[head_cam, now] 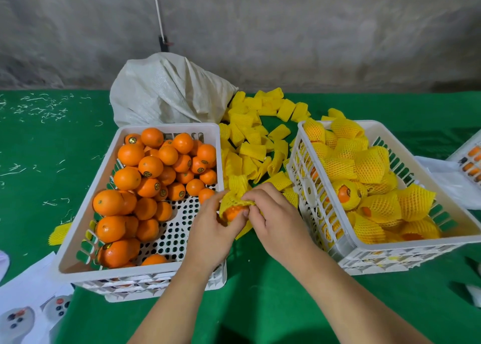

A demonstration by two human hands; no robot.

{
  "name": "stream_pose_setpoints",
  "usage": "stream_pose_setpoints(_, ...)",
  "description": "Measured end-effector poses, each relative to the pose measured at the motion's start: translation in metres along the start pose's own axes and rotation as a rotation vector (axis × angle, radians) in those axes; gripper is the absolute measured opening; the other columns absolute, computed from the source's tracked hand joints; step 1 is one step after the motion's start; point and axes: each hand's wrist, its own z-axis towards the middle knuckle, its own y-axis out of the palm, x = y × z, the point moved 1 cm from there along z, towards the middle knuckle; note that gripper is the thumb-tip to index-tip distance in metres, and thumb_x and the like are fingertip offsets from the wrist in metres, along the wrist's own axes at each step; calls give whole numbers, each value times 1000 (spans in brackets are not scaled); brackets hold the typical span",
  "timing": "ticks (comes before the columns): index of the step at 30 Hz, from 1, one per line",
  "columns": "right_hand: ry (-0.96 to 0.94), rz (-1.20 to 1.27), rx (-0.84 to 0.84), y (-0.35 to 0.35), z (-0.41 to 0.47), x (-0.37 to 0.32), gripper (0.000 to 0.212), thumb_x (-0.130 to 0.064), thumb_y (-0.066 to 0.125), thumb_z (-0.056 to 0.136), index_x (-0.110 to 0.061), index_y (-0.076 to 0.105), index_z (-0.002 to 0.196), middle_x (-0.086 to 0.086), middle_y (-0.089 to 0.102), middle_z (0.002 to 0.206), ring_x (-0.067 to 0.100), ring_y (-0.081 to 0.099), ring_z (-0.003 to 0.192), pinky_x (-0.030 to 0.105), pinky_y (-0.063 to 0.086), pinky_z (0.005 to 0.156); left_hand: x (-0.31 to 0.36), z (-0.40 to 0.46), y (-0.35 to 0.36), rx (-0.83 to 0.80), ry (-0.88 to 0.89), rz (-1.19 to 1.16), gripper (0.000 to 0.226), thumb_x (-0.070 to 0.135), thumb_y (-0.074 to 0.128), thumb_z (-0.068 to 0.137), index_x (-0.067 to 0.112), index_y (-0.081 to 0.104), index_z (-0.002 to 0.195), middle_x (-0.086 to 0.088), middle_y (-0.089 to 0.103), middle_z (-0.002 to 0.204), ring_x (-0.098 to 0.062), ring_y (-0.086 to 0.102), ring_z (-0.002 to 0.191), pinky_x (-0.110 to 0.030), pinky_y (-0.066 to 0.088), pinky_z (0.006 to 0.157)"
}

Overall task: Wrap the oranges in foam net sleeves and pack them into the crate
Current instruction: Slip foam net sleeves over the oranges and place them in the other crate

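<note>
Between the two crates, my left hand point(213, 229) and my right hand point(270, 216) both grip one orange point(234, 211) with a yellow foam net sleeve point(235, 187) partly drawn over it. The sleeve's loose end bunches above the fruit, and my fingers pinch its mesh. The white crate on the left point(78, 239) holds several bare oranges point(145, 171). In the white crate on the right point(312, 203) lie several oranges in yellow sleeves point(364, 171).
A pile of empty yellow sleeves point(255, 140) lies on the green tablecloth point(260, 304) between and behind the crates. A white woven sack point(166, 93) sits behind the left crate. White papers point(31, 291) lie at the lower left, another crate point(468, 158) at the right edge.
</note>
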Motion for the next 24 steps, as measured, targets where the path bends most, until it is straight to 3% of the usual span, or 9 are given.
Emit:
stream_pose_setpoints(4,-60,-51,-5,2,-7,-2,24,3,66,93,-3,68,116,11,62,113,28,65,101,40,58,80,3,-5,1,250,-134,-314,31,37,73,86,42,60,114,19,72,101,-3,69,87,-13,49,69)
stream_pose_setpoints(7,-41,-77,70,14,-16,-8,31,7,71,85,-2,69,114,12,62,109,30,65,97,35,57,77,8,-7,2,369,-254,-554,27,13,64,97,29,61,118,0,71,93,-14,67,78,-21,53,64)
stream_pose_setpoints(10,180,105,130,26,-12,-14,43,-1,67,86,-9,60,127,4,52,121,23,58,109,37,57,84,16,-13,12,265,-296,-757,40,14,55,84,25,60,122,-1,66,83,-14,60,73,-22,51,58)
stream_pose_setpoints(12,274,213,149,26,-9,-15,50,-8,62,90,-15,54,138,-3,46,128,15,54,114,31,55,86,18,-16,15,123,-232,-853,47,15,57,84,25,62,129,-3,70,95,-19,64,82,-26,55,67)
stream_pose_setpoints(14,265,237,152,21,-7,-9,49,-5,56,93,-14,56,141,0,51,130,14,55,113,30,54,86,21,-16,11,51,-160,-851,52,16,66,83,34,64,132,-6,74,113,-23,71,95,-30,58,74)
stream_pose_setpoints(16,231,212,167,15,-9,-1,43,1,58,93,-10,63,134,2,58,122,15,58,105,31,53,81,22,-15,8,71,-159,-786,54,11,65,81,42,68,126,-6,75,113,-23,72,97,-30,59,73)
stream_pose_setpoints(20,107,145,232,16,-16,-1,29,-10,59,93,-6,71,120,2,61,108,10,58,92,22,51,72,21,-10,8,137,-194,-820,50,-6,53,91,18,67,132,-14,74,109,-26,66,94,-30,60,74)
stream_pose_setpoints(22,190,251,151,16,-22,-2,35,-17,59,92,-16,67,126,-4,61,114,7,60,100,25,53,81,19,-11,9,132,-181,-776,57,-2,54,81,21,66,131,-15,72,107,-25,64,92,-33,57,73)
stream_pose_setpoints(24,417,551,112,11,-24,-3,45,-35,62,89,-33,58,134,-11,59,123,7,60,110,22,52,86,16,-14,11,139,-137,-649,61,2,60,77,31,64,131,-3,73,109,-19,67,94,-32,57,72)
